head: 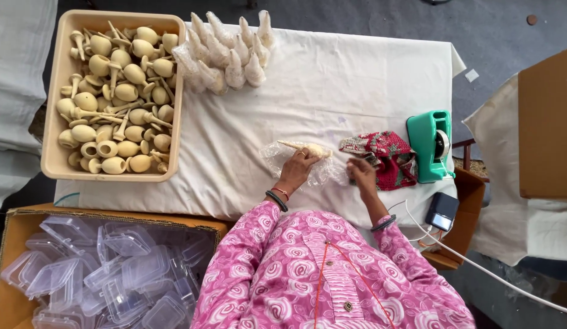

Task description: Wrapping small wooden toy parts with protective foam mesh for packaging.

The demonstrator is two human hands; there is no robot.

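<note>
My left hand (297, 168) presses down on a cream wooden piece (308, 148) that lies in a clear plastic bag (272, 156) on the white cloth (332, 85). Just right of it, my right hand (361, 172) has its fingers pinched at the bag's right end; what it pinches is too small to tell. A red patterned cloth pouch (390, 155) sits right beside that hand. Both wrists wear bangles, and my sleeves are pink patterned.
A beige tray (56, 103) full of several cream wooden pieces stands at the left. Several bagged pieces (225, 52) lie at the cloth's far edge. A green tape dispenser (429, 146), a small dark device (442, 211), and a cardboard box of clear plastic cases (107, 268) are nearby.
</note>
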